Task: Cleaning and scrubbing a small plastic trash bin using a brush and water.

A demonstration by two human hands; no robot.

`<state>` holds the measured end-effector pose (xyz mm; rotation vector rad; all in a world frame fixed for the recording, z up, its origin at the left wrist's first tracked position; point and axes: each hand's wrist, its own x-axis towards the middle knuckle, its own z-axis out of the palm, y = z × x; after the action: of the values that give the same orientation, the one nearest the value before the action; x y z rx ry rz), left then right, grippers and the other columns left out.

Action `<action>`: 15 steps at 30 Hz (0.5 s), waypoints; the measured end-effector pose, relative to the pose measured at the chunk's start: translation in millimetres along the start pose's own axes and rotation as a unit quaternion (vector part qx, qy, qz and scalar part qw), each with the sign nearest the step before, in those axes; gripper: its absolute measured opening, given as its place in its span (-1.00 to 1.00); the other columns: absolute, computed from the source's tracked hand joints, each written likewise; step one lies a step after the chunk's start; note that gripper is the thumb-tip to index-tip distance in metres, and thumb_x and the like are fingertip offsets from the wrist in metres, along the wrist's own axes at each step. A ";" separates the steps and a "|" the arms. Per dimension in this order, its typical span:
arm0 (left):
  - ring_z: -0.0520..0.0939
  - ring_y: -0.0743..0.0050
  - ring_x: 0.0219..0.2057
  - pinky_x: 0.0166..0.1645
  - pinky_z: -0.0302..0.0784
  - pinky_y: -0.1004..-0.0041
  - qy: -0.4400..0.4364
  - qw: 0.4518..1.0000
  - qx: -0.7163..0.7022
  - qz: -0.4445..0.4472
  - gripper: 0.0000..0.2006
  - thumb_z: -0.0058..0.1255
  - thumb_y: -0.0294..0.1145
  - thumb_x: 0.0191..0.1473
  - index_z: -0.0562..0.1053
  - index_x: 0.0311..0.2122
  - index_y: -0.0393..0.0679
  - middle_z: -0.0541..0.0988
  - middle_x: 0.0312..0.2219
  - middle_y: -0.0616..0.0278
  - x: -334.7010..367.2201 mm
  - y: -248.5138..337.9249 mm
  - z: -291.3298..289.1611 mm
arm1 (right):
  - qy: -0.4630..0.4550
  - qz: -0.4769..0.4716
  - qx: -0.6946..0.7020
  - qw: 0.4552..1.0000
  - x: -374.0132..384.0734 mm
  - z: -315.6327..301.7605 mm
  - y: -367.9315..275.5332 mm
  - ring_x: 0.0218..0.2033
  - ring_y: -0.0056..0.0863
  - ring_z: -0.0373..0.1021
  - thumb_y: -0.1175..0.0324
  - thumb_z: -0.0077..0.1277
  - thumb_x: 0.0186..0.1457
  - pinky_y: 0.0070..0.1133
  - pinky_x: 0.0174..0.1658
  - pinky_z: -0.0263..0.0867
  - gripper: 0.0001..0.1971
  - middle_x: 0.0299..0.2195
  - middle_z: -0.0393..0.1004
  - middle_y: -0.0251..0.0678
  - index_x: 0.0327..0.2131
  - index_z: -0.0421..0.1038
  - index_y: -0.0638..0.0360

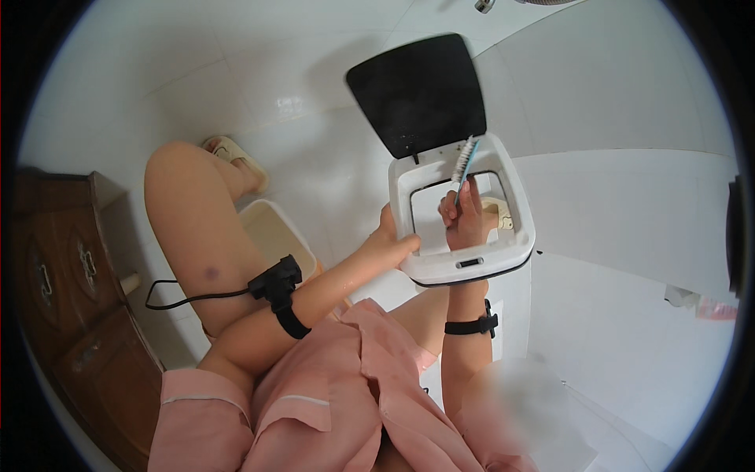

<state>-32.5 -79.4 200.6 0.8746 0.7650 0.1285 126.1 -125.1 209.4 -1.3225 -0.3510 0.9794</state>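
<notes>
A white square bin-lid frame [517, 197] is held up in front of me, its black flap [421, 94] swung open toward the far side. My left hand [393, 242] grips the frame's left edge, with the thumb on top near the front corner. Up through the opening comes my right hand [465, 220], its fingers closed on a small brush [465, 161] with white bristles and a blue back. The brush head points up at the frame's far inner edge, close to the flap's hinge. Whether its bristles touch the frame I cannot tell.
A cream bucket [303, 241] stands on the tiled floor by my left leg. The brown wooden cabinet [67, 315] is at the left. White smooth panels [613, 197] rise along the right side. A metal fitting [484, 6] shows at the top edge. Black straps circle both forearms.
</notes>
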 end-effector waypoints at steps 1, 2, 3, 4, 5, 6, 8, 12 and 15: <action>0.45 0.24 -0.20 -0.33 0.49 0.36 -0.023 0.999 0.024 0.014 -0.29 -0.14 -0.33 -0.16 -0.10 0.13 -0.20 0.30 -0.17 -0.03 -1.8 -0.2 0.5 | -0.036 0.037 0.038 0.998 4.4 -5.7 2.5 -0.73 -0.72 -0.08 0.11 -0.30 0.20 -0.76 -0.56 -0.06 -0.71 -0.82 -0.02 -0.54 -0.45 0.21 0.09; 0.44 0.22 -0.18 -0.35 0.51 0.37 -0.048 0.997 0.047 0.027 -0.27 -0.14 -0.30 -0.15 -0.13 0.13 -0.22 0.30 -0.17 -0.06 -4.9 3.8 2.9 | -0.034 0.036 0.037 0.998 8.4 -16.2 7.8 -0.73 -0.72 -0.08 0.11 -0.30 0.20 -0.76 -0.56 -0.06 -0.71 -0.82 -0.02 -0.54 -0.45 0.21 0.09; 0.44 0.22 -0.18 -0.35 0.51 0.37 -0.049 0.997 0.047 0.027 -0.27 -0.14 -0.30 -0.15 -0.13 0.13 -0.22 0.30 -0.17 -0.06 -6.7 6.8 4.3 | -0.060 0.035 0.082 0.994 11.8 -24.9 14.3 -0.75 -0.71 -0.05 0.11 -0.33 0.21 -0.74 -0.60 -0.06 -0.70 -0.82 0.02 -0.52 -0.47 0.21 0.07; 0.45 0.21 -0.18 -0.35 0.53 0.37 -0.069 0.996 0.054 0.023 -0.26 -0.14 -0.28 -0.15 -0.14 0.14 -0.23 0.30 -0.17 -0.07 -7.8 9.9 5.8 | -0.086 0.035 0.127 0.988 14.1 -35.7 18.3 -0.78 -0.71 -0.03 0.11 -0.37 0.22 -0.73 -0.65 -0.06 -0.69 -0.82 0.07 -0.50 -0.49 0.21 0.05; 0.46 0.19 -0.19 -0.35 0.55 0.37 -0.084 0.994 0.060 0.018 -0.25 -0.14 -0.27 -0.15 -0.16 0.14 -0.25 0.29 -0.16 -0.08 -9.7 15.1 5.0 | -0.074 0.039 0.128 0.988 13.5 -36.6 16.1 -0.78 -0.71 -0.05 0.13 -0.44 0.24 -0.72 -0.59 -0.03 -0.64 -0.83 0.05 -0.51 -0.56 0.20 0.03; 0.46 0.19 -0.19 -0.35 0.55 0.37 -0.082 0.995 0.061 0.017 -0.25 -0.14 -0.27 -0.15 -0.16 0.14 -0.25 0.29 -0.16 -0.08 -12.0 20.7 4.7 | -0.075 0.041 0.130 0.988 12.3 -36.6 15.8 -0.78 -0.71 -0.05 0.13 -0.44 0.24 -0.72 -0.59 -0.03 -0.64 -0.83 0.05 -0.51 -0.56 0.20 0.03; 0.47 0.16 -0.20 -0.30 0.57 0.36 -0.098 0.993 0.016 -0.058 -0.29 -0.19 -0.26 -0.09 -0.15 0.13 -0.27 0.30 -0.15 -0.07 -17.5 34.3 6.0 | -0.074 0.063 0.198 0.975 7.6 -37.7 12.7 -0.78 -0.72 -0.08 0.18 -0.44 0.24 -0.73 -0.54 -0.03 -0.67 -0.85 0.00 -0.54 -0.57 0.17 0.01; 0.47 0.19 -0.17 -0.21 0.54 0.31 -0.170 0.977 -0.089 -0.091 -0.35 -0.21 -0.23 -0.02 -0.11 0.12 -0.29 0.30 -0.13 -0.03 -15.8 33.9 1.4 | -0.057 -0.040 0.105 0.992 -21.6 -30.8 1.6 -0.52 -0.65 0.12 0.23 -0.28 0.19 -0.72 -0.36 0.11 -0.72 -0.54 0.21 -0.42 -0.17 0.23 0.23; 0.35 0.32 0.00 0.03 0.33 0.27 -0.181 0.959 -0.204 -0.079 -0.34 -0.16 -0.18 0.02 -0.10 0.16 -0.20 0.18 0.04 0.05 -4.3 18.6 2.0 | -0.083 -0.027 0.153 0.984 -21.1 -61.0 13.4 -0.34 -0.57 0.24 0.26 -0.23 0.16 -0.72 -0.19 0.15 -0.63 -0.38 0.31 -0.34 -0.02 0.13 0.25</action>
<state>-30.7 -70.3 217.5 0.4229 0.4384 -0.0174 152.3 -181.4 187.4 -0.9505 -0.3456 1.0548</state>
